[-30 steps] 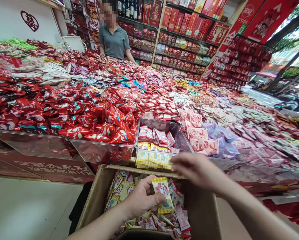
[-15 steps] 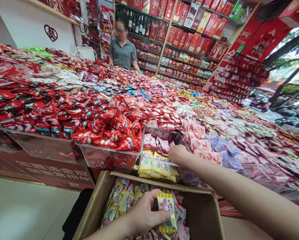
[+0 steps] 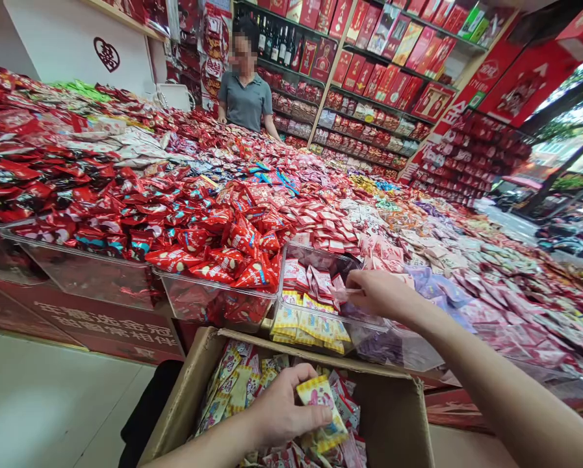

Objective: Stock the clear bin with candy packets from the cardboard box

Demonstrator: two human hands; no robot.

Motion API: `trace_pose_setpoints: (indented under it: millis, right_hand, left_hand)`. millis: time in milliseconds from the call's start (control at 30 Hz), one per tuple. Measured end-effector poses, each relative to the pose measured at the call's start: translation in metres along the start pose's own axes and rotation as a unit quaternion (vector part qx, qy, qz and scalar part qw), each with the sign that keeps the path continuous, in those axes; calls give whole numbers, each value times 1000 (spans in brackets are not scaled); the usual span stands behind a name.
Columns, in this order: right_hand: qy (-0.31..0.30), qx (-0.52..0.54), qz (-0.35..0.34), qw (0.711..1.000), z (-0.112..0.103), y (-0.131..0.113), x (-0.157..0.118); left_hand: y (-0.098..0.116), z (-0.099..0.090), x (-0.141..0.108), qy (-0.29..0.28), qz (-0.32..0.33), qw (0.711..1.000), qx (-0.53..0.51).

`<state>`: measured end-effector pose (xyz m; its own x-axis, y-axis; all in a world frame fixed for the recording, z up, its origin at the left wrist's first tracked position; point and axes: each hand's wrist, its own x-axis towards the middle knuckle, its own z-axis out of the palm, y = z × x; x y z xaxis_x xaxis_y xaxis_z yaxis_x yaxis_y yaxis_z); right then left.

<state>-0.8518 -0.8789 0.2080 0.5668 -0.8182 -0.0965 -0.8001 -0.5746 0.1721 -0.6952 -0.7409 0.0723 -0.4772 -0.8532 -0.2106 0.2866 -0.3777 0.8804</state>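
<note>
In my left hand [image 3: 286, 406] is a small yellow-and-white candy packet [image 3: 323, 406] with a pink cartoon print, pinched between thumb and fingers. This hand is over a cardboard box [image 3: 393, 416] that holds many similar yellow and pink packets. My right hand [image 3: 376, 292] is at the right side of a clear plastic bin [image 3: 315, 250], its fingers bent together at the tips. What they grip, if anything, is hard to make out. Inside the bin, yellow packets [image 3: 305, 322] stand in front and pink-and-white packets [image 3: 318, 283] lie behind.
Red candy packets [image 3: 223, 266] heap over the neighbouring bin on the left. Purple packets [image 3: 432, 286] and pink ones lie to the right. Across the display stands a person in a grey shirt [image 3: 247, 101], before shelves of red boxes [image 3: 383, 84].
My right hand has shifted slightly right and up from among the bin's packets to its right side. The packet in my left hand has tilted.
</note>
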Motion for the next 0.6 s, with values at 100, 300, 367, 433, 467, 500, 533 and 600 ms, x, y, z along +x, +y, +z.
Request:
trace_pose_setpoints:
  millis: [100,300,367,433,467,500,533,600]
  right_hand:
    - [158,78,-53,983,3,4,-28]
    - [381,134,-106,909,29,-25,-74]
    - [389,149,-115,902,38,-36,-81]
    - [382,162,-132,901,46,-45,-86]
    - [375,167,-139,901,51,-48,-87]
    - [367,171,-147,903,55,-50,-88]
    - [360,176,-154,903,59,-52,-89]
    - [352,188,-159,903,67,-56,-90]
  left_hand:
    - [7,3,-3,-2,2,1000,10]
    - [10,3,1,-56,59,994,-74]
    - [10,1,3,-54,62,993,-81]
    - [10,-1,4,-57,67,991,-101]
    - [11,-1,4,-62,70,989,-111]
    - [12,-1,4,-64,71,989,-116]
    - [13,-1,4,-63,69,989,-113]
    - [14,-1,3,-39,64,993,-86]
